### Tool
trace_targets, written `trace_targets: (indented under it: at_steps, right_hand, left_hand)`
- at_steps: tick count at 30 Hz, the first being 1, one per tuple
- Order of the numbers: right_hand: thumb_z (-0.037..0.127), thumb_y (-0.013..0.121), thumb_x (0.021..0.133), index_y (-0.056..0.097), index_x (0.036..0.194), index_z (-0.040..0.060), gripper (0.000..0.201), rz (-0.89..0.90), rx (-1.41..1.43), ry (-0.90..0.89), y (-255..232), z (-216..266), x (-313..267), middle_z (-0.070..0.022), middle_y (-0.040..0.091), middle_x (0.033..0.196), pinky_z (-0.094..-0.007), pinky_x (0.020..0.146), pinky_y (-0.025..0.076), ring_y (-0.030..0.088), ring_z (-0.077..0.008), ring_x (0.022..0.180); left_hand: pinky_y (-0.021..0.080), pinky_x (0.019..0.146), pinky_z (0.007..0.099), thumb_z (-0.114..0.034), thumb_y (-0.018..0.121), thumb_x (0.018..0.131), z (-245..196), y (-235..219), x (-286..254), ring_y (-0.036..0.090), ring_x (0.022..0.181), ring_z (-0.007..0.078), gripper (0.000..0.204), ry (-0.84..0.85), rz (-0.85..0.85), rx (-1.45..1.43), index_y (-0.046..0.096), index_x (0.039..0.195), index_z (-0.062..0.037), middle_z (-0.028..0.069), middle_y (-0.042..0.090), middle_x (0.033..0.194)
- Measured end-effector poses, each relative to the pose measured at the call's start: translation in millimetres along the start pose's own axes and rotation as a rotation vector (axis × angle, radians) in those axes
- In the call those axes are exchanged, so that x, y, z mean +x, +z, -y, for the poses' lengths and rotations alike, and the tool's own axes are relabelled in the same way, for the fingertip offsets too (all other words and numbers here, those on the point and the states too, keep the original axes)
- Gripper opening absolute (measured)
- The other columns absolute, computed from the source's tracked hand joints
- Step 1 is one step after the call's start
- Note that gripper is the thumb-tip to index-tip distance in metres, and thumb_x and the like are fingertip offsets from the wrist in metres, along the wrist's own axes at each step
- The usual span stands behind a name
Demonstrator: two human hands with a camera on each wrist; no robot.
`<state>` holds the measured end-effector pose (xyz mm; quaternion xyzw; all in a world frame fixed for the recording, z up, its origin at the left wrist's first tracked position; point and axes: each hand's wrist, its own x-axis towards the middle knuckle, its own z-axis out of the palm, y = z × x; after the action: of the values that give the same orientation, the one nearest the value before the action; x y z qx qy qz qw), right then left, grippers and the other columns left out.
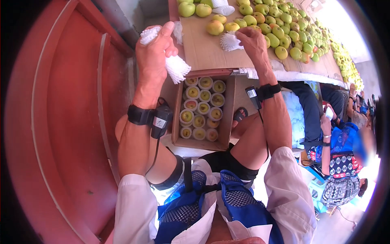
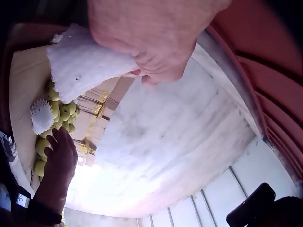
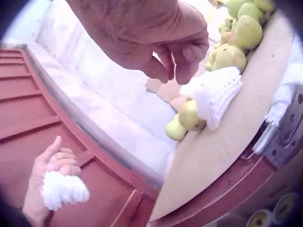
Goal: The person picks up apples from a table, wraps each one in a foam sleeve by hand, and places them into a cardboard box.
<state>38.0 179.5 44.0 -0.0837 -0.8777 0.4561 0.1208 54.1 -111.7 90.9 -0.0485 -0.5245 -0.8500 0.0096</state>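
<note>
My left hand (image 1: pixel 153 51) grips a bunch of white foam net sleeves (image 1: pixel 177 69), which stick out above and below the fist. In the left wrist view the sleeves (image 2: pixel 87 64) hang flattened from the fingers. My right hand (image 1: pixel 255 44) is over the table's near edge, thumb and fingers loosely bent with the tips close together. Just beside those fingertips, a single foam net (image 1: pixel 230 42) stands on the cardboard, flared at one end. The right wrist view shows a gap between the fingers and this net (image 3: pixel 213 97), with green apples (image 3: pixel 191 116) behind it.
A big heap of green-yellow apples (image 1: pixel 284 32) covers the table's right side. Below the table edge, a cardboard box (image 1: pixel 230 110) holds rows of apples in nets. A red metal panel (image 1: pixel 73 101) stands on the left. Other people (image 1: pixel 341 142) sit at the right.
</note>
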Motion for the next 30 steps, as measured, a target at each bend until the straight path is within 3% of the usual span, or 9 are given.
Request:
trace_targets:
  at_steps: [4,7,13,17,20,22,26,28,30]
  right_hand:
    - [0.046,0.066,0.088,0.074,0.102,0.0007,0.048,-0.185,-0.43,0.092,-2.0,-28.2,14.5,-0.0219,0.074,0.096,-0.0412,0.086,0.054,0.072,-0.033,0.094]
    - [0.05,0.065,0.092,0.068,0.096,-0.0064,0.057,-0.067,-0.401,0.156,1.0,-55.0,17.7,-0.0127,0.064,0.072,-0.0381,0.07,0.05,0.063,-0.0225,0.07]
    - [0.056,0.072,0.086,0.068,0.093,-0.0013,0.057,0.152,-0.045,0.372,-8.0,-18.8,-8.6,-0.0058,0.061,0.078,-0.0304,0.062,0.043,0.055,-0.0153,0.071]
    - [0.051,0.077,0.083,0.068,0.096,0.0036,0.05,0.105,0.116,0.346,0.0,-19.5,-14.4,-0.001,0.06,0.087,-0.0267,0.064,0.041,0.053,-0.0112,0.076]
    - [0.043,0.079,0.083,0.067,0.098,0.005,0.043,0.066,0.223,0.286,2.1,-15.2,-11.7,0.0006,0.06,0.089,-0.0256,0.066,0.04,0.052,-0.0095,0.078]
    - [0.034,0.08,0.084,0.067,0.096,0.0055,0.034,0.05,0.385,0.199,1.4,-6.8,-13.1,0.0015,0.059,0.087,-0.0235,0.067,0.039,0.05,-0.0085,0.077]
    - [0.014,0.07,0.092,0.066,0.1,0.0085,0.01,0.273,0.76,0.215,5.0,13.1,-14.2,0.0025,0.064,0.095,-0.0227,0.068,0.04,0.053,-0.0058,0.084]
    - [0.013,0.07,0.093,0.065,0.104,0.0083,0.013,0.347,0.862,0.214,7.5,22.8,-20.3,0.0018,0.065,0.099,-0.0229,0.069,0.041,0.055,-0.0061,0.086]
    - [0.012,0.07,0.093,0.064,0.108,0.0082,0.017,0.41,0.96,0.222,9.8,30.8,-27.8,0.001,0.067,0.103,-0.0232,0.069,0.042,0.057,-0.0066,0.088]
  left_hand:
    - [0.041,0.053,0.0298,-0.019,0.076,0.093,0.3,-6.4,0.7,0.04,0.051,0.0081,0.023,-0.075,-0.005,-0.012,0.056,0.091,-0.0079,-0.0037,0.042,0.062]
    - [0.041,0.053,0.0299,-0.018,0.078,0.091,3.1,-12.1,2.9,0.041,0.051,0.0084,0.025,-0.107,0.005,0.001,0.055,0.092,-0.0081,-0.0033,0.043,0.062]
    - [0.041,0.053,0.0299,-0.017,0.079,0.089,1.1,-11.8,1.3,0.042,0.052,0.0088,0.024,-0.149,0.012,-0.012,0.056,0.09,-0.0093,-0.0028,0.045,0.063]
    - [0.038,0.048,0.0273,-0.014,0.079,0.086,4.7,-13.1,2.9,0.049,0.052,0.0093,0.026,-0.162,0.011,0.007,0.056,0.075,-0.0109,-0.0016,0.052,0.062]
    - [0.039,0.048,0.0274,-0.018,0.08,0.085,12.2,-18.2,5.5,0.052,0.053,0.0097,0.026,-0.17,0.049,0.097,0.058,0.073,-0.0102,-0.0006,0.057,0.064]
    - [0.042,0.052,0.0268,-0.021,0.08,0.085,17.1,-19.0,4.9,0.054,0.057,0.0102,0.024,-0.161,0.071,0.146,0.061,0.078,-0.0093,0.0004,0.06,0.069]
    - [0.047,0.061,0.0259,-0.029,0.082,0.085,22.0,-14.2,2.9,0.06,0.07,0.0112,0.028,-0.154,0.121,0.268,0.067,0.092,-0.0059,0.0025,0.067,0.082]
    - [0.051,0.071,0.0264,-0.034,0.086,0.082,21.7,-10.1,-0.6,0.063,0.085,0.0123,0.044,-0.19,0.163,0.239,0.068,0.107,-0.002,0.0045,0.069,0.096]
    - [0.052,0.073,0.028,-0.034,0.087,0.081,21.6,-2.9,-5.7,0.064,0.086,0.0128,0.047,-0.247,0.213,0.13,0.068,0.109,-0.0017,0.0052,0.069,0.1]
